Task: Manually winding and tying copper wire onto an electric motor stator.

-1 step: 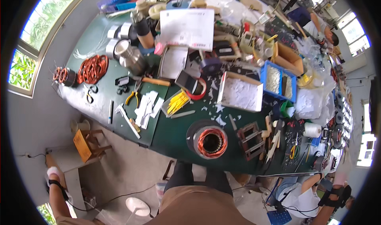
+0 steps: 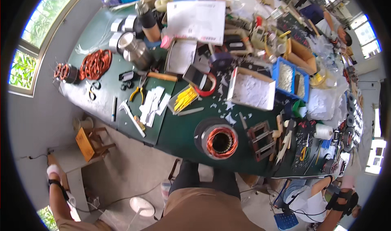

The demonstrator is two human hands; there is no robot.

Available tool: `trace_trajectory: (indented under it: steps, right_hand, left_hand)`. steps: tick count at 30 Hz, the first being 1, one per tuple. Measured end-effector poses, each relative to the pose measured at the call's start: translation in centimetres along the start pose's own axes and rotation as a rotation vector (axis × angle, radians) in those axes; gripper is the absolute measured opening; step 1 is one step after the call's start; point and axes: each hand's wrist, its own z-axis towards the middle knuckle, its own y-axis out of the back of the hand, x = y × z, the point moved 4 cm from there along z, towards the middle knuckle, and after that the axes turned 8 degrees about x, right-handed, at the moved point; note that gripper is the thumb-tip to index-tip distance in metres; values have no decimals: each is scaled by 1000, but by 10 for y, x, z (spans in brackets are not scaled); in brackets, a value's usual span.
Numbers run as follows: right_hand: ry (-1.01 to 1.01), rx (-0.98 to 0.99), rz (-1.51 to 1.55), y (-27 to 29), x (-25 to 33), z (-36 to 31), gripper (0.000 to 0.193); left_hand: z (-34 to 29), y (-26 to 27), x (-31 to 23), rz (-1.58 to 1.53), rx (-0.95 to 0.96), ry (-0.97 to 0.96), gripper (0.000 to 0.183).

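While left hand [image 2: 53, 170] (8 o'clock) and right hand [image 2: 348, 182] (4 o'clock) seemed idle, fingers unreadable, touching stator [image 2: 211, 141] (5 o'clock) needed reaching inward.

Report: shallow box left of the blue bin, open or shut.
Open: no lid covers the shallow box; white scraps show inside.

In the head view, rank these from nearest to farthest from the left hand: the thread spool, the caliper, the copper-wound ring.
From the left hand, at far left:
1. Caliper, on the left of the table.
2. Copper-wound ring, front and middle.
3. White thread spool, toward the right.
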Motion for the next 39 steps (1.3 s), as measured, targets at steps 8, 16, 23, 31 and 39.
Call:
trace_trajectory:
  steps: [8,16,23,31,39]
  right_hand:
    - [623,429,475,-222,331,-62,27]
    - [7,824,1104,-373,366,-143,26]
    - [-208,976,1472,-407,347,-156,25]
    - [-136,1023,1188,-381,364,-141,31]
    - [-124,1013,1256,-370,364,-148,25]
  left_hand:
    - [-45,76,-489,-612,-153,-992,30]
    - [-96,-98,-801,-743,333,-1221,39]
    - [-89,-139,-848,-943,512,-974,38]
    - [-73,-83,-862,-950,472,-993,38]
    - [0,-49,-909,-1020,304,-1140,38]
